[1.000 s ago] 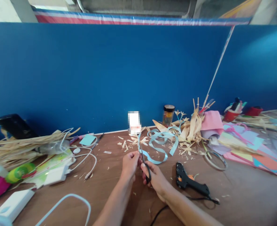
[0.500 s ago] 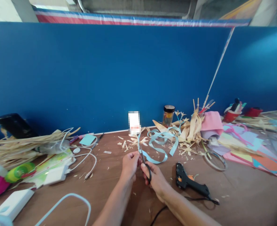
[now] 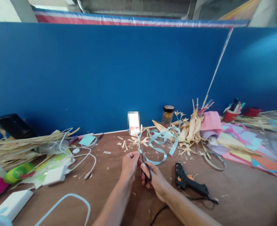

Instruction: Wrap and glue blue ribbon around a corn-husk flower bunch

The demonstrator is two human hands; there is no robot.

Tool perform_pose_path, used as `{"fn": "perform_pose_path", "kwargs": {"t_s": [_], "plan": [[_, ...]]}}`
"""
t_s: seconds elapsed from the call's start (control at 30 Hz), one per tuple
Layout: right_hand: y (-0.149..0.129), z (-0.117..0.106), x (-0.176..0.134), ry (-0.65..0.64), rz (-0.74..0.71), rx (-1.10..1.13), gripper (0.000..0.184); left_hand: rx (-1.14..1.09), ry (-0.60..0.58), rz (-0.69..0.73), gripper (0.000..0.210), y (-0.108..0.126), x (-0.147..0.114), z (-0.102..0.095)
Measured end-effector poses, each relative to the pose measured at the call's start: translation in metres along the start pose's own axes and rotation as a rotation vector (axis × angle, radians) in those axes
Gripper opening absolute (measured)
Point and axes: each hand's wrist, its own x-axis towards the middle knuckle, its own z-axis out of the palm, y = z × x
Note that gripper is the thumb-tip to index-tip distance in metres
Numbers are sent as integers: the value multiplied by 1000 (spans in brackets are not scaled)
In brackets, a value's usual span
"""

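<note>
Between the closed fingertips of my left hand [image 3: 130, 161] is a thin stem wrapped in light blue ribbon [image 3: 140, 142], held upright with a pale tip. My right hand [image 3: 156, 177] grips scissors [image 3: 147, 172] by their black handles. The scissors' blades point up and away, close beside the stem; I cannot tell whether they touch it. A loose length of light blue ribbon [image 3: 160, 160] curls over the table just beyond the scissors. Pale cut husk scraps [image 3: 126, 144] lie behind my hands.
A black glue gun [image 3: 191, 181] with its cord lies right of my hands. Behind it stand a dark-lidded jar [image 3: 168, 114] and a dried husk bundle [image 3: 191, 127]. Coloured sheets [image 3: 258, 157] spread at far right. White cables, a power bank [image 3: 56, 175] and dried husks [image 3: 35, 139] fill the left.
The wrapped stem leans slightly more to the right, and its pale tip now shows. Both hands stay in nearly the same place, still holding the stem and the scissors.
</note>
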Motion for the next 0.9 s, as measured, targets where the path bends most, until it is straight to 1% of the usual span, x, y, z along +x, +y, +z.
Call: {"fn": "perform_pose_path", "kwargs": {"t_s": [0.13,0.23,0.33,0.5,0.63,0.73,0.83,0.9], "plan": [[0,-3,0,-8,-11,0,38,1,-5,2,21,0,0,0],[1,-3,0,19,-15,-25,35,1,19,-2,22,-1,1,0],[1,-2,1,49,-55,-62,34,-4,35,-3,21,0,1,-1],[2,-4,2,80,-52,-110,36,11,83,-12,14,2,0,0],[4,-6,3,87,-62,-111,38,16,82,-24,14,0,1,0],[5,-5,3,73,-54,-107,37,22,58,-21,15,-3,3,-1],[4,-3,0,16,-10,-73,36,28,25,-10,16,-4,3,-1],[3,-3,-1,-11,-6,-45,36,32,10,1,16,-4,2,-1]]}}
